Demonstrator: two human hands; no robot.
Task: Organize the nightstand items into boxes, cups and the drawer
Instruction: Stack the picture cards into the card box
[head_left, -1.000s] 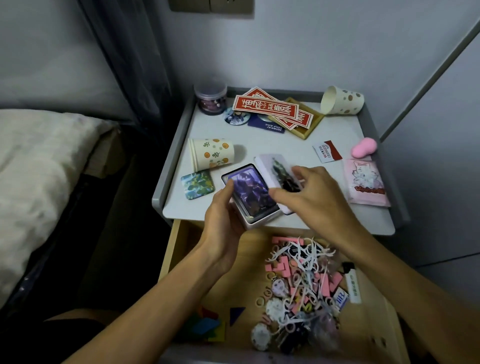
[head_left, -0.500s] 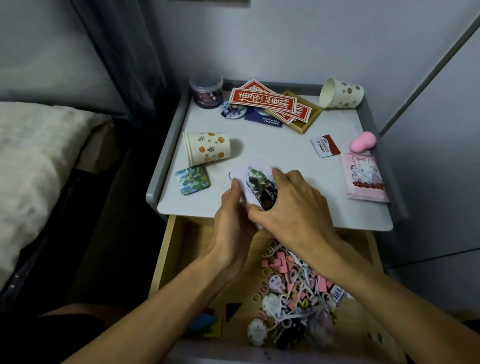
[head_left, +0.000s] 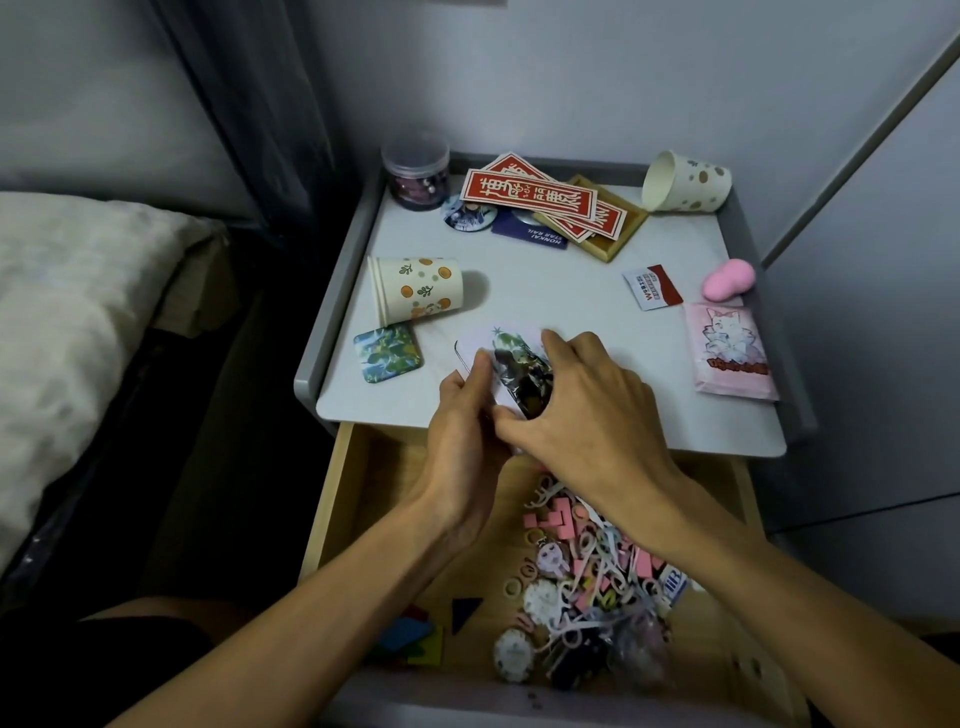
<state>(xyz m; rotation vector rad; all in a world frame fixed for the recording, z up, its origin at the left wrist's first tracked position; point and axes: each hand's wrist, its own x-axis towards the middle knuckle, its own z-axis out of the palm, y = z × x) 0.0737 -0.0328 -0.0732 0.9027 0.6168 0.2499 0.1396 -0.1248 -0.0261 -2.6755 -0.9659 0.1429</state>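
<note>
1. Small box (head_left: 506, 348): rounded corners, a glossy white lid printed with a dark figure. It sits at the front edge of the nightstand (head_left: 545, 306), above the open drawer. Both hands cover it, so I can't tell if the lid is fully seated.
2. Left hand (head_left: 462, 415): the thumb presses the lid's left edge and the fingers are curled around the box's side.
3. Right hand (head_left: 587, 410): fingers arched over the lid, gripping the box from the right.
4. Drawer (head_left: 353, 493): pale wood, pulled out. It holds a heap of pink blocks, white rings and round discs (head_left: 587, 571).
5. Paper cup (head_left: 421, 288): printed with oranges and leaves, lying on its side.
6. Dotted cup (head_left: 685, 182): paper with brown spots, tipped over in the back corner.
7. Red cards (head_left: 530, 200): long strips with white characters, lying across a shallow wooden tray (head_left: 618, 234).
8. Blue card (head_left: 530, 236): reads "HONKAI STAR RAIL", upside-down from here.
9. Clear jar (head_left: 415, 174): plastic with a lid, back left.
10. Pink tissue pack (head_left: 732, 353): soft wrapper with a cartoon cat, by the right rim.
</note>
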